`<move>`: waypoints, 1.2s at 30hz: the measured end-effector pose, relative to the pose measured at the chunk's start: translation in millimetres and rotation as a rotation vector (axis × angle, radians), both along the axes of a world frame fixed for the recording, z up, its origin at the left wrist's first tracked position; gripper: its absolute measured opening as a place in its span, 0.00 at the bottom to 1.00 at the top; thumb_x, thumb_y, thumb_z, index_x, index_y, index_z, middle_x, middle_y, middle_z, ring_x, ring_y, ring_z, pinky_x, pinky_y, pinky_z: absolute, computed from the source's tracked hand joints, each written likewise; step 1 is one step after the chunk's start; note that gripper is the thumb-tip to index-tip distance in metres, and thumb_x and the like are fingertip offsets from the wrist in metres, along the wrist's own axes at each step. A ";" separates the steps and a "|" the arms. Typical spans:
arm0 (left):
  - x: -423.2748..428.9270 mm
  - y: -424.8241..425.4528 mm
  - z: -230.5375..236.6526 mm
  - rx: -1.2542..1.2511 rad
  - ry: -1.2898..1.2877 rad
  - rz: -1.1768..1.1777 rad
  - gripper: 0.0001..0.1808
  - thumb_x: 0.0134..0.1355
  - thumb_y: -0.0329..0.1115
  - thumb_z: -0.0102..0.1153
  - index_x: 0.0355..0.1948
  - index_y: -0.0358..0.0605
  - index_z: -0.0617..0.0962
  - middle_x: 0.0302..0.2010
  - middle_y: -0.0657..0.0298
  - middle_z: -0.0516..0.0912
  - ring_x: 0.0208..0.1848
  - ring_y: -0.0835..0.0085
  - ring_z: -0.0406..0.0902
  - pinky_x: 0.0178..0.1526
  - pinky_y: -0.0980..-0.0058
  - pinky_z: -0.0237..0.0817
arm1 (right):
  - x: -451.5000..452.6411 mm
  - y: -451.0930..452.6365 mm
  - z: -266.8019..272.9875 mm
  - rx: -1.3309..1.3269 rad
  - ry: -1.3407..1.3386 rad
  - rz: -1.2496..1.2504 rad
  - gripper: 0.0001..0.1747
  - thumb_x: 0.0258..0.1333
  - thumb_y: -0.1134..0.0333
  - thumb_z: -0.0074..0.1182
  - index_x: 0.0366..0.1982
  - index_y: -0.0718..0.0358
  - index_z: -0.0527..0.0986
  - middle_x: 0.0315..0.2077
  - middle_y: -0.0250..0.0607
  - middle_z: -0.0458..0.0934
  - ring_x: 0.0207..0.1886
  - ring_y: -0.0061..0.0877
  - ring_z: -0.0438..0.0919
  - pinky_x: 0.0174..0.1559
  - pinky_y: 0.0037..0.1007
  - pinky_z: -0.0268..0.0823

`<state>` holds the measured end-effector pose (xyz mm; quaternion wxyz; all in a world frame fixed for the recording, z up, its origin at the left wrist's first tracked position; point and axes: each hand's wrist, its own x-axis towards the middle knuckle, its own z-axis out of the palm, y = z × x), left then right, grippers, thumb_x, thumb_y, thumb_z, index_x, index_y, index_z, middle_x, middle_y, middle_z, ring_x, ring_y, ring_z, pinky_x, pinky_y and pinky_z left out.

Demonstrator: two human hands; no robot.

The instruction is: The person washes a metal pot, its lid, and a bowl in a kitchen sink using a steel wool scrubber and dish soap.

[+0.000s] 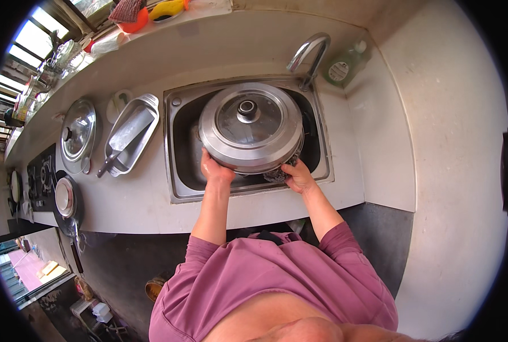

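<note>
A large round metal pot lid with a glass centre and a black knob (pixel 250 122) lies over the stainless steel sink (pixel 185 154); what is beneath it is mostly hidden. My left hand (pixel 216 169) grips its near left edge, thumb up along the rim. At the near right edge is my right hand (pixel 297 176), holding a dark steel-wool scourer (pixel 279 172) against the rim. Behind the lid at the right, the curved chrome faucet (pixel 311 51) stands, and no water is seen running from it.
Left of the sink lie a metal tray (pixel 149 124) with a cleaver (pixel 129 132) in it, and an oval glass lid (pixel 78 137). Farther left are a frying pan (pixel 77 205) and a gas stove (pixel 40 188). A green bottle (pixel 346 66) stands in the back right corner.
</note>
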<state>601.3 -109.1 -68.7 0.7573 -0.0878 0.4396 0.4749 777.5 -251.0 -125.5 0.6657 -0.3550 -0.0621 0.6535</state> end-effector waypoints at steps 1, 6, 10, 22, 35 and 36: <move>-4.6 4.1 -2.6 0.033 0.021 0.009 0.23 0.65 0.50 0.33 0.52 0.50 0.71 0.55 0.66 0.71 0.57 0.63 0.66 0.59 0.62 0.57 | 1.3 -0.9 -3.6 -0.014 -0.047 0.016 0.29 0.43 0.77 0.59 0.50 0.63 0.65 0.45 0.38 0.73 0.48 0.30 0.72 0.52 0.33 0.64; -24.0 15.6 -12.2 0.232 0.059 0.041 0.24 0.64 0.52 0.36 0.52 0.50 0.70 0.54 0.66 0.71 0.58 0.64 0.65 0.61 0.61 0.52 | 24.6 3.9 9.2 -0.066 -0.356 -0.348 0.24 0.43 0.79 0.55 0.47 0.65 0.67 0.40 0.39 0.75 0.42 0.29 0.75 0.47 0.32 0.67; -28.8 14.5 -10.4 0.347 0.060 0.054 0.22 0.64 0.50 0.38 0.51 0.47 0.70 0.53 0.64 0.72 0.55 0.66 0.66 0.58 0.65 0.54 | 33.5 32.2 65.4 -0.045 -1.136 -0.182 0.21 0.46 0.75 0.55 0.46 0.63 0.68 0.40 0.40 0.76 0.40 0.30 0.75 0.46 0.29 0.66; -5.7 -2.2 19.7 0.546 0.148 -0.137 0.19 0.65 0.46 0.41 0.37 0.40 0.75 0.36 0.64 0.78 0.37 0.75 0.74 0.41 0.76 0.65 | -61.2 85.2 88.1 0.462 -1.806 -0.055 0.34 0.53 0.59 0.48 0.57 0.68 0.55 0.60 0.60 0.48 0.63 0.56 0.46 0.62 0.49 0.40; -9.3 10.5 35.2 0.691 0.237 -0.245 0.19 0.65 0.45 0.41 0.31 0.40 0.75 0.29 0.67 0.76 0.28 0.80 0.71 0.32 0.79 0.64 | -62.8 96.1 123.6 0.529 -1.986 0.005 0.36 0.43 0.67 0.52 0.57 0.65 0.57 0.61 0.55 0.50 0.63 0.54 0.46 0.62 0.47 0.41; -1.4 9.0 46.0 0.630 0.277 -0.210 0.20 0.66 0.45 0.40 0.30 0.40 0.75 0.28 0.67 0.76 0.28 0.81 0.70 0.31 0.79 0.63 | -52.2 108.0 127.4 0.534 -1.966 -0.039 0.38 0.42 0.63 0.55 0.58 0.63 0.57 0.61 0.54 0.50 0.63 0.55 0.46 0.61 0.49 0.42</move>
